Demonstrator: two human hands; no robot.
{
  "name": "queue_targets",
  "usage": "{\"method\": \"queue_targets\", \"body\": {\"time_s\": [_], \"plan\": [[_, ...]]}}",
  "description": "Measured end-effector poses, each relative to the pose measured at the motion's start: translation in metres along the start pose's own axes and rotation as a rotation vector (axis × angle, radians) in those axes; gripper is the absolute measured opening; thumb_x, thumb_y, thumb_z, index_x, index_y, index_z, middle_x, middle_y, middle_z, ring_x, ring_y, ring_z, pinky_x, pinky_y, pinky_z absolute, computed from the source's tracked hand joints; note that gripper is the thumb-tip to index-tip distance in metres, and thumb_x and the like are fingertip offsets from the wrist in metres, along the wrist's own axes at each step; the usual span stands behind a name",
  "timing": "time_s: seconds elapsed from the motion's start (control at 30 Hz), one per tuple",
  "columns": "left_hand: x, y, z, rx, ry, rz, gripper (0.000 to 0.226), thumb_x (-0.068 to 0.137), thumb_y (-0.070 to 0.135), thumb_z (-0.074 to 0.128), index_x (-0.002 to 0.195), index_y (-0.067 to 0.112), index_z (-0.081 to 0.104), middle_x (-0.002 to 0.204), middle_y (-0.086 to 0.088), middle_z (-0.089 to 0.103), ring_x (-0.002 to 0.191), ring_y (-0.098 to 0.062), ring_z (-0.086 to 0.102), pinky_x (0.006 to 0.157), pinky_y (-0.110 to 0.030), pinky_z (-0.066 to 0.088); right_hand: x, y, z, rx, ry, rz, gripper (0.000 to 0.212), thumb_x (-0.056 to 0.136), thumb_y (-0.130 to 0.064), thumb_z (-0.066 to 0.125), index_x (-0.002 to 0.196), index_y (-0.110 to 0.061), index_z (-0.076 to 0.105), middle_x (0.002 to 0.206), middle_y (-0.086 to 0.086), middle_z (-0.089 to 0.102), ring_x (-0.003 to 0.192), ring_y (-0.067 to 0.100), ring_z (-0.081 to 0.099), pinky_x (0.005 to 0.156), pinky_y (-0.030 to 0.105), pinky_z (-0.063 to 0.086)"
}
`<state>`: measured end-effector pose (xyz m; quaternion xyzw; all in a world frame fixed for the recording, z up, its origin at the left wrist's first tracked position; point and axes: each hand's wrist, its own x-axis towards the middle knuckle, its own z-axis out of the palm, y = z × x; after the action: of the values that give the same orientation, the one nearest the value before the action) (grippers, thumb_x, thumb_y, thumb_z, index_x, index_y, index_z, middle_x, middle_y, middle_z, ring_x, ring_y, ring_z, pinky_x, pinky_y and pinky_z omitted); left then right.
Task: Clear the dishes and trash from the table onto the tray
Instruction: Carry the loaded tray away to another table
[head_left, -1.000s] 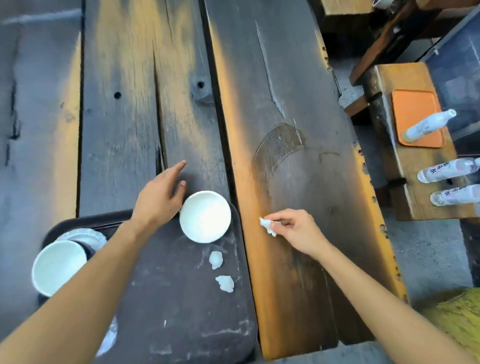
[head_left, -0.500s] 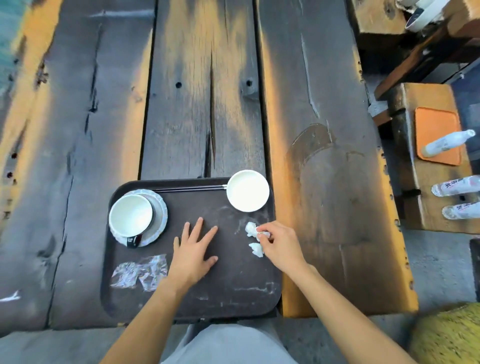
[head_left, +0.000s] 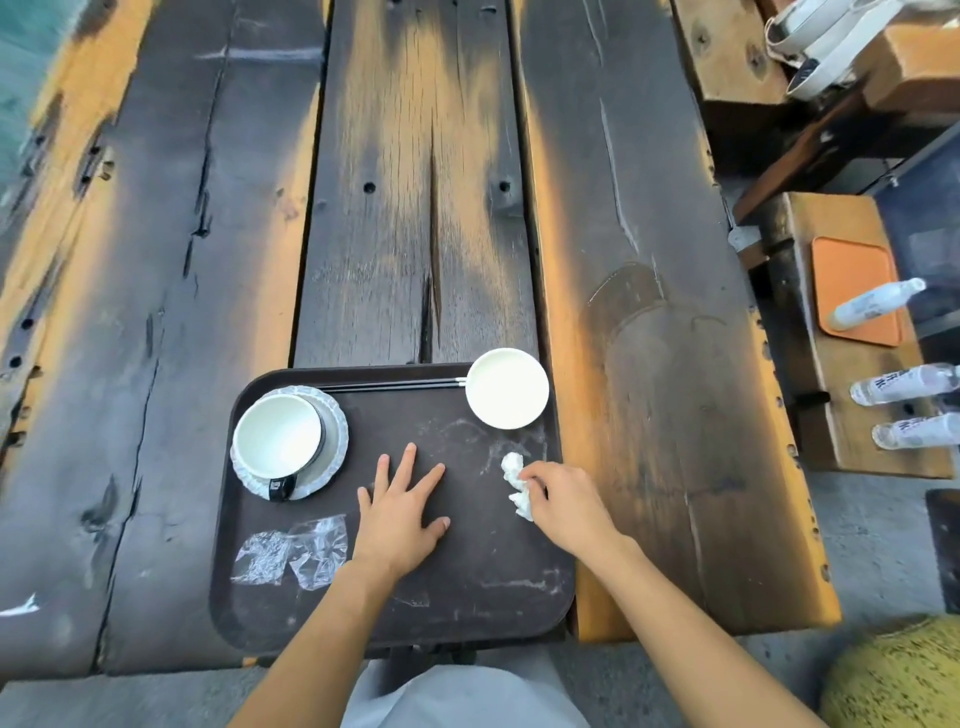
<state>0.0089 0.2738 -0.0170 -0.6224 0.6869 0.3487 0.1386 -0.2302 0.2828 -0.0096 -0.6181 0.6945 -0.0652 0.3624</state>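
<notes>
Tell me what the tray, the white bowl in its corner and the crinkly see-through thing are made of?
The tray looks like dark brown plastic, matte, scuffed with whitish scratches. The white bowl seems glazed ceramic, smooth and evenly white, though maybe plastic. The wrapper looks like thin clear plastic film, crinkled and glinting.

Outdoor eatery, weathered plank table (head_left: 415, 208), serving tray (head_left: 467, 587), wooden bench (head_left: 852, 447)
</notes>
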Motion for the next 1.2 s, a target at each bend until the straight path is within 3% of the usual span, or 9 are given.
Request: {"method": "queue_targets", "body": {"time_s": [0.1,0.23,0.33,0.43,0.57,0.73,0.87,1.07,1.2], "plan": [[-0.004,-0.003,-0.017,-0.237,0.041,0.009,0.067,0.094,0.048,0.058,0.154,0.036,0.034,0.168,0.002,0.016,0.154,-0.024,0.013,0.122,-0.041,0.022,-0.005,-0.003,-0.005,0.050,0.112,0.060,0.023,0.098,-0.018,0.049,0.113,-0.019,0.066,0.100,-0.006,0.068,0.086,0.008,0.058,0.068,0.015,0.041],[-0.030,-0.019,-0.049,-0.577,0.206,0.045,0.048,0.093,0.039,0.065,0.140,0.032,0.057,0.139,0.009,0.061,0.128,-0.006,0.055,0.110,-0.029,0.041,-0.009,-0.003,-0.004,0.147,0.326,0.178,0.038,0.097,-0.020,0.055,0.135,-0.019,0.053,0.126,-0.003,0.054,0.109,0.009,0.052,0.096,0.027,0.042],[-0.065,-0.035,-0.070,-0.869,0.378,0.026,0.028,0.094,0.028,0.068,0.122,0.029,0.070,0.111,0.011,0.075,0.102,-0.005,0.069,0.095,-0.029,0.054,-0.009,-0.001,0.001,0.196,0.314,0.316,0.045,0.096,-0.019,0.058,0.140,-0.016,0.050,0.130,0.005,0.055,0.112,0.019,0.059,0.100,0.035,0.046],[-0.099,-0.067,-0.087,-1.055,0.657,-0.019,0.015,0.096,0.018,0.065,0.109,0.016,0.073,0.090,-0.001,0.077,0.078,-0.011,0.072,0.076,-0.023,0.058,-0.013,-0.001,0.008,0.275,0.309,0.369,0.040,0.095,-0.013,0.059,0.135,-0.013,0.056,0.119,0.007,0.065,0.098,0.017,0.061,0.090,0.027,0.045],[-0.104,-0.142,-0.081,-1.004,0.893,-0.200,0.014,0.099,0.017,0.059,0.107,0.013,0.069,0.087,-0.012,0.072,0.063,-0.007,0.063,0.064,-0.019,0.054,-0.013,0.001,0.015,0.328,0.364,0.449,0.034,0.093,-0.013,0.063,0.127,-0.009,0.062,0.111,0.007,0.069,0.092,0.015,0.060,0.088,0.024,0.043],[-0.078,-0.207,-0.052,-0.830,0.722,-0.413,0.019,0.093,0.032,0.060,0.110,0.028,0.067,0.100,-0.003,0.071,0.088,-0.023,0.068,0.086,-0.043,0.055,-0.009,-0.004,0.023,0.252,0.367,0.442,0.015,0.096,-0.018,0.057,0.110,-0.015,0.062,0.091,0.000,0.061,0.089,0.022,0.057,0.082,0.029,0.041],[-0.047,-0.222,-0.035,-0.774,0.520,-0.351,0.028,0.093,0.036,0.064,0.118,0.022,0.067,0.092,0.000,0.071,0.086,-0.024,0.065,0.088,-0.046,0.054,-0.010,-0.002,0.032,0.090,0.388,0.341,0.010,0.099,-0.020,0.050,0.104,-0.013,0.056,0.083,0.003,0.061,0.082,0.028,0.056,0.074,0.035,0.039],[-0.030,-0.227,-0.013,-0.559,0.682,-0.189,0.011,0.100,0.029,0.056,0.107,0.022,0.061,0.074,0.013,0.064,0.068,-0.007,0.060,0.068,-0.034,0.043,-0.009,0.010,0.053,-0.058,0.480,0.272,0.028,0.101,-0.024,0.047,0.114,-0.002,0.057,0.086,0.008,0.061,0.089,0.039,0.061,0.074,0.038,0.039],[-0.025,-0.228,-0.001,-0.576,0.810,-0.216,0.010,0.099,0.032,0.058,0.097,0.022,0.062,0.065,0.007,0.063,0.061,-0.012,0.058,0.066,-0.037,0.046,-0.005,0.011,0.060,-0.079,0.561,0.238,0.035,0.098,-0.030,0.045,0.114,-0.001,0.057,0.084,0.005,0.059,0.085,0.038,0.061,0.073,0.037,0.038]]}}
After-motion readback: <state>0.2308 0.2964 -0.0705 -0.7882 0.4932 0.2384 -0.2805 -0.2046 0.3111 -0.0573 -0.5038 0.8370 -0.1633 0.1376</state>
